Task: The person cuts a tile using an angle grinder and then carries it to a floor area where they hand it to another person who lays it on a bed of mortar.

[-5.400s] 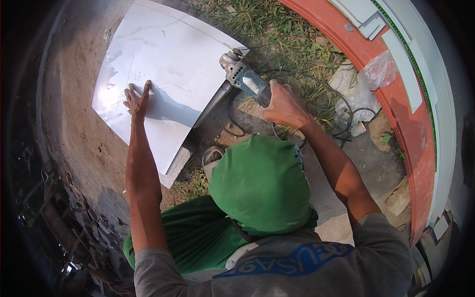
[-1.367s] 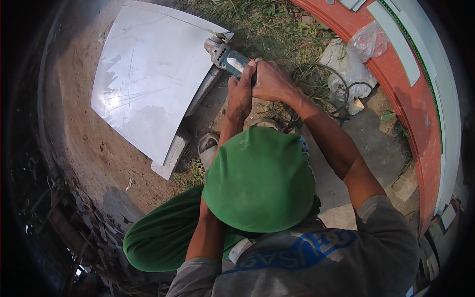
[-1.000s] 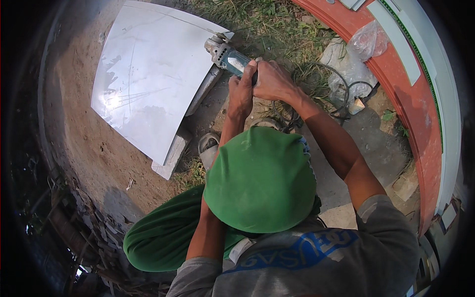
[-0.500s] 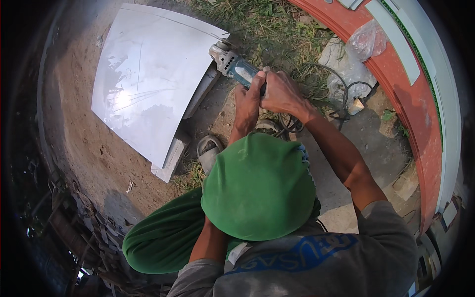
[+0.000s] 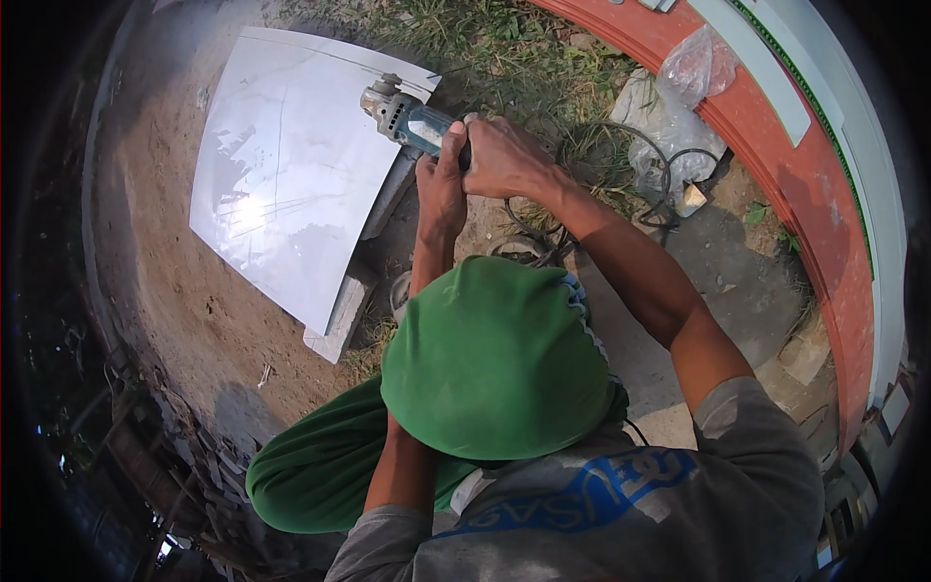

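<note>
Both of my hands are closed around the body of an angle grinder point(image 5: 425, 126) with a teal casing and a grey metal head. My left hand point(image 5: 442, 199) grips it from the near left side, thumb along the casing. My right hand point(image 5: 506, 158) wraps its rear end. The grinder's head is over the far right part of a glossy white sheet point(image 5: 281, 184), by a dark line running along the sheet's far edge. Its disc is too thin or blurred to make out. Pale blocks point(image 5: 339, 315) prop up the sheet's right side.
A black cord point(image 5: 669, 179) loops on the ground to the right, near clear plastic wrap point(image 5: 698, 73). Beyond it curves a red ledge point(image 5: 776, 165) with pale strips on it. Grass point(image 5: 465, 48) grows at the far side. A green head covering point(image 5: 495, 359) hides the ground nearest me.
The grinder and both my hands have moved left, bringing the grinder's head from the sheet's right corner further in over the sheet. The whole view has shifted slightly.
</note>
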### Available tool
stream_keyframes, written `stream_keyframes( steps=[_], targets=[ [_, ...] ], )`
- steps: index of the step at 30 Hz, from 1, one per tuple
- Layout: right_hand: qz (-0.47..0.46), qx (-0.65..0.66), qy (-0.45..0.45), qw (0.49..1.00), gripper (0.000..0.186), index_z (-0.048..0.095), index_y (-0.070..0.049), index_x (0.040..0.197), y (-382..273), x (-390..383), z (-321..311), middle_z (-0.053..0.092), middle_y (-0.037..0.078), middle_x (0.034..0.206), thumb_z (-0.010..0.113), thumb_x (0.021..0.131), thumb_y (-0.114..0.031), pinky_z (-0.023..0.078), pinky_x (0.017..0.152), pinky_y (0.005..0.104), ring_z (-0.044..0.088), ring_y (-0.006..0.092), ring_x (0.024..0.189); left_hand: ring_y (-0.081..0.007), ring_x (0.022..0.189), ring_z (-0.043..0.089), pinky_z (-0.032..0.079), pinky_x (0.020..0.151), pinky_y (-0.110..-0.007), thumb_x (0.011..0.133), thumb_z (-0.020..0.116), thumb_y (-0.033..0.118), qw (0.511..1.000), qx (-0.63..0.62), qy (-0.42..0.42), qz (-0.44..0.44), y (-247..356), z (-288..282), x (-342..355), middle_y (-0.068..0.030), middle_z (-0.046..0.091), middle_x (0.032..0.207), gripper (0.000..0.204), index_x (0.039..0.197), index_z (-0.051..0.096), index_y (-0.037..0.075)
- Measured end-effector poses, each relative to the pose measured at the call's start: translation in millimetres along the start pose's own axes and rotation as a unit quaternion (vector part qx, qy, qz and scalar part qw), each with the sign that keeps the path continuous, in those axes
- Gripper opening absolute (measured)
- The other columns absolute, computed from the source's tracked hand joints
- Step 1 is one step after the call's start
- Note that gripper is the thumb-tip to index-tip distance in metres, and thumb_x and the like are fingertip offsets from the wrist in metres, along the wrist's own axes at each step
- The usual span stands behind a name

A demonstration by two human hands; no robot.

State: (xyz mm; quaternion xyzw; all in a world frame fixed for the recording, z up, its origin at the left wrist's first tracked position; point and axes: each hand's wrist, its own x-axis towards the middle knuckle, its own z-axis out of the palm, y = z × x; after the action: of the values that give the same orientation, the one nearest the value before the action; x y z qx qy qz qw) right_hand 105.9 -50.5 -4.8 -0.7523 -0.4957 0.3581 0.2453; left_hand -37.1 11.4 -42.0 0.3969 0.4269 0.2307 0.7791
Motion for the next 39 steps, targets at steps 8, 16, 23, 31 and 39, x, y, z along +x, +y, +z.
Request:
stream_keyframes(
  steps=[8,16,23,31,39],
  targets=[
    [0.016,-0.009,-0.013,1.000,0.047,0.068,0.010,0.113,16,13,7,0.076,0.036,0.107,0.075,0.075,-0.017,0.065,0.089,0.0550,0.077,0.0517,0.104,-0.0176,0.111,0.073,0.058,0.097,-0.034,0.111,0.072,0.040,0.999,-0.023,-0.025,-0.014,-7,0,15,-0.0100,0.076,0.125,0.053,0.134,0.070,-0.008],
    [-0.004,-0.006,0.019,1.000,0.047,0.070,0.011,0.109,22,14,10,0.077,0.034,0.099,0.076,0.072,-0.017,0.065,0.084,0.0548,0.078,0.0510,0.097,-0.0166,0.104,0.072,0.057,0.091,-0.034,0.111,0.072,0.042,0.999,-0.019,-0.012,-0.031,-12,4,18,-0.0083,0.075,0.120,0.053,0.133,0.071,-0.006],
    [0.009,-0.004,-0.021,1.000,0.046,0.071,0.011,0.109,8,22,6,0.077,0.035,0.104,0.076,0.074,-0.017,0.065,0.088,0.0554,0.078,0.0518,0.101,-0.0159,0.102,0.071,0.057,0.089,-0.034,0.111,0.071,0.043,0.999,-0.025,-0.005,-0.033,-9,-9,23,-0.0072,0.074,0.117,0.051,0.129,0.070,-0.004],
    [0.031,0.022,-0.036,0.999,0.042,0.073,0.014,0.105,-4,58,9,0.076,0.039,0.106,0.075,0.078,-0.018,0.063,0.092,0.0558,0.076,0.0549,0.105,-0.0146,0.102,0.069,0.056,0.090,-0.034,0.109,0.074,0.045,1.000,-0.022,0.003,-0.021,16,-15,44,-0.0062,0.072,0.120,0.055,0.132,0.069,-0.005],
    [0.037,-0.008,-0.040,0.998,0.052,0.069,0.015,0.111,-30,112,13,0.074,0.041,0.110,0.079,0.075,-0.021,0.060,0.098,0.0532,0.075,0.0526,0.110,-0.0378,0.115,0.074,0.055,0.102,-0.048,0.105,0.065,0.045,0.786,0.450,0.412,0.100,62,-94,53,-0.0228,0.077,0.127,0.054,0.125,0.077,-0.003]
  ],
)
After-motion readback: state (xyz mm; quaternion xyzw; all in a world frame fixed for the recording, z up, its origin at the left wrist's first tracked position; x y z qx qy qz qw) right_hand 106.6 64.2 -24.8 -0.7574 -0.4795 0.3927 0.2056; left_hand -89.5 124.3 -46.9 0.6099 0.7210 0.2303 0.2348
